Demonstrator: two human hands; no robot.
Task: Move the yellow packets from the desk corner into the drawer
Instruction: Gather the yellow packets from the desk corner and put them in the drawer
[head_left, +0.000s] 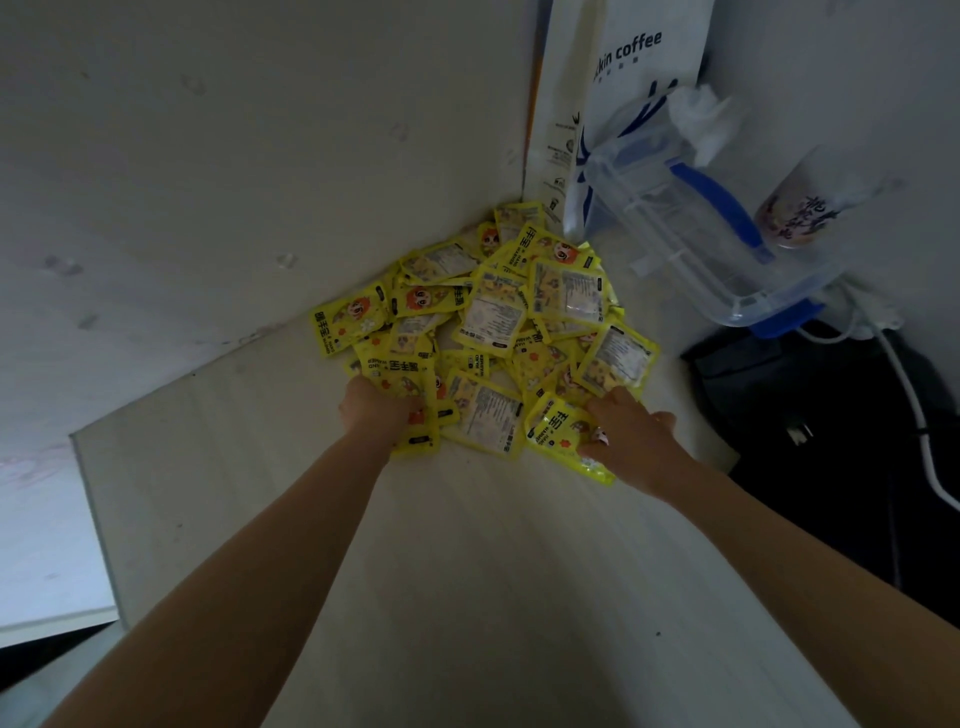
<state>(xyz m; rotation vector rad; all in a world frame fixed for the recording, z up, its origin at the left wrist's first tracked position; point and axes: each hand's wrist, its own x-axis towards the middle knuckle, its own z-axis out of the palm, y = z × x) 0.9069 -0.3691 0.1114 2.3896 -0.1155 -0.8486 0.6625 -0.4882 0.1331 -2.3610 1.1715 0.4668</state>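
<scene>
The left hand (375, 404) lies on the near left edge of the packets (488, 332), its fingers curled down into them and grasping several yellow packets at that edge. The right hand (631, 439) lies on the near right edge of the heap; its fingers reach forward over the pile, and the thumb and fingers pinch 1 packet (558, 441) whose near end lifts off the desk (467, 571). Both bare forearms run from the near corners of the view toward the heap. The packets lie in a loose, overlapping pile in the far corner of the pale desk, where 2 walls meet; some show a cartoon face, others a white printed panel. Just right of the pile, at the far side, a white paper bag (623, 78) printed with "coffee" stands against the wall. Near it, further right, a clear box (691, 228) with blue clips lies tilted, and a cup (789, 213) with dark lettering sits at its right. A white cable (914, 415) runs down over a dark area at the right beyond the desk edge.
</scene>
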